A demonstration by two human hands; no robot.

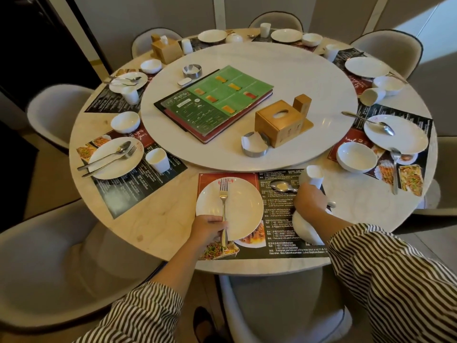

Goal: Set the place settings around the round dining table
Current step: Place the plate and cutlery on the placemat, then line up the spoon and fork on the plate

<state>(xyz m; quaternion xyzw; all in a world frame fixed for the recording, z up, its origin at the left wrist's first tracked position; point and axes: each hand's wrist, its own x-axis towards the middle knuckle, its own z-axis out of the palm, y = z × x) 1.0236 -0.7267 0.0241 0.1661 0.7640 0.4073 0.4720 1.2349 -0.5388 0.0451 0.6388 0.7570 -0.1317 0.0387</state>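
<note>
Nearest place setting was being arranged.
A fork [223, 206] was pinched by the left hand [209, 231] at the plate's [237, 209] 6 o'clock; the right hand's [312, 198] grip couldn't be told.

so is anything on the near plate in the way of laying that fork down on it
Nothing visible is. The left hand grips the fork by its handle, already over the near plate, whose surface is bare. The spoon lies off to the right on the placemat, clear of the plate.

round table [153, 226] under printed placemats [279, 219]
</note>
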